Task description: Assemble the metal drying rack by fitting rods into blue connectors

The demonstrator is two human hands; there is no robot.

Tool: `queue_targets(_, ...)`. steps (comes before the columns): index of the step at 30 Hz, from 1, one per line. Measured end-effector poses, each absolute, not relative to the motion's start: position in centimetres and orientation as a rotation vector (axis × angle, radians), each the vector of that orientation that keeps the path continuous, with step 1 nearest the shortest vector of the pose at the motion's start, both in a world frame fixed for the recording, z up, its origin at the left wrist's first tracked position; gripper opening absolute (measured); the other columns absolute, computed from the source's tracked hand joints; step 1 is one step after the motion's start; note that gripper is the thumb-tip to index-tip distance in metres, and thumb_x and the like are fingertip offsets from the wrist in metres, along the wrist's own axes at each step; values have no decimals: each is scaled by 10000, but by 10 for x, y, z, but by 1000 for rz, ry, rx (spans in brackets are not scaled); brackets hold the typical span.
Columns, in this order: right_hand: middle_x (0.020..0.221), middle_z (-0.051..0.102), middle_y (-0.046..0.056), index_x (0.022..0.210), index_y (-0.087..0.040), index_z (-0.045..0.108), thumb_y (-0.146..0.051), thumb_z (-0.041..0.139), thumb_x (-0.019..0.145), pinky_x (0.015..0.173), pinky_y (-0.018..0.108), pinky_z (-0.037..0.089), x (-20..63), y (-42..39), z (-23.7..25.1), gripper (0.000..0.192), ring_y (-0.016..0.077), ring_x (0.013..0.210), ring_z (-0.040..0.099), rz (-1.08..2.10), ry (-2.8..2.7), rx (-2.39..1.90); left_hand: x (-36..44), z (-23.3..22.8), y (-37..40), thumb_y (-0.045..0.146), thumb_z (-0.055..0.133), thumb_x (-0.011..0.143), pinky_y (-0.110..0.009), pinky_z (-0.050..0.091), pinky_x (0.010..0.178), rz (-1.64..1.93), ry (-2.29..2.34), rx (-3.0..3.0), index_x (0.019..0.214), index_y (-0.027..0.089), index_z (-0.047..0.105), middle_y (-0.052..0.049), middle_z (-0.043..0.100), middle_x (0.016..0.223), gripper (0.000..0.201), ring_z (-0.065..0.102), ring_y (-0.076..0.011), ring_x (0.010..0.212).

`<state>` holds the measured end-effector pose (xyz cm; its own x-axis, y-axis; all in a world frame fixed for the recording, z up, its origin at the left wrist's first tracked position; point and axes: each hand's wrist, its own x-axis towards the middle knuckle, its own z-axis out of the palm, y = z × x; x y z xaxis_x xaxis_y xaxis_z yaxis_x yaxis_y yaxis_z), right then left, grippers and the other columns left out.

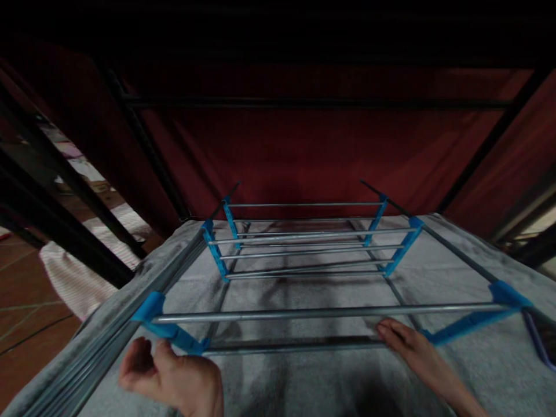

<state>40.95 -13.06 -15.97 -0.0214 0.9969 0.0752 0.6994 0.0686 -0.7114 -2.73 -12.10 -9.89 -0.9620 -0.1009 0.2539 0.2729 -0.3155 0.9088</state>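
Note:
A frame of grey metal rods and blue plastic connectors lies across a grey cloth. My left hand (174,373) is below the near left blue connector (158,318), its fingers loosely curled and apart from the thumb, with nothing visible in them. Fingers stretched out, my right hand (410,344) is at the right part of the lower near rod (299,348) and hides a stretch of it; whether it touches is unclear. Above runs the upper near rod (321,313), reaching the near right blue connector (508,298). Farther back, several cross rods (313,252) join more blue connectors (403,246).
A bundle of loose rods (104,347) lies along the left side on the grey cloth (330,382). A dark-edged object (541,339) sits at the right. Behind are dark metal bars (304,103) and red fabric (286,150). A striped cloth (82,275) hangs at left.

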Motion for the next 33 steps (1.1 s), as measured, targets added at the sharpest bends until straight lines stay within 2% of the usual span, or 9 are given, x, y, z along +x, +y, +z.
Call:
queue_targets(3,1060,776,52,1016,-264,751,-540,487,958,924,327,571,383,-125,-162,386,230,1001,733,705,-1785,-1595,-15,-98,-126,221,682,742,-557,379,1153,-2222,-1700,-397,1108,233,560,-51,615,1226,386,574,-290,1247)
queue_targets(5,1093,764,66,1046,-257,744,-504,472,977,958,343,560,374,-123,-168,374,231,1036,722,675,-1801,-1555,-13,-97,-131,225,694,756,-560,377,1138,-2158,-1667,-497,1130,236,567,-52,602,1220,396,562,-294,1242)
queue_targets(10,1076,732,80,1060,-239,728,-428,421,1012,936,345,563,360,-119,-184,364,214,1005,707,618,-1903,-1496,-10,-90,-138,279,665,792,-473,399,1081,-2008,-1579,-690,857,219,611,-36,552,992,103,558,-265,1134)
queue_targets(14,1021,721,78,1023,-232,732,-382,401,1022,928,355,560,352,-118,-192,364,211,977,698,620,-1987,-1488,14,-100,-136,310,616,852,-420,443,977,-2033,-1699,-933,747,213,613,-26,537,907,143,566,-217,972)
queue_targets(18,978,721,63,982,-250,730,-337,394,1020,899,372,561,348,-118,-197,348,216,944,700,576,-2021,-1519,38,-127,-120,360,600,832,-369,467,898,-2264,-1921,-1119,794,226,620,-18,567,882,141,568,-201,909)
queue_targets(21,963,721,66,942,-239,721,-301,387,1019,902,381,560,348,-115,-199,348,222,943,702,547,-2033,-1534,40,-140,-99,341,631,730,-374,472,883,-2392,-2154,-1135,850,224,646,-33,599,902,168,565,-221,938)
queue_targets(25,963,731,76,911,-232,723,-287,377,1014,913,383,562,350,-109,-204,366,225,955,702,518,-2065,-1535,23,-144,-73,291,661,617,-360,483,750,-2684,-2468,-780,913,212,631,-15,598,908,308,566,-196,825)
queue_targets(28,1022,751,86,964,-231,743,-321,378,1007,941,408,567,354,-106,-217,379,242,1003,710,510,-2069,-1561,6,-147,-59,239,667,581,-332,500,710,-3008,-2332,-490,886,214,580,-5,582,966,318,578,-170,819)
queue_targets(33,1038,777,80,1039,-246,760,-391,444,975,982,487,566,361,-104,-233,354,281,1010,728,452,-2025,-1654,-20,-162,-37,228,692,575,-369,529,722,-2983,-2201,-414,892,224,548,-9,568,952,348,580,-181,824)
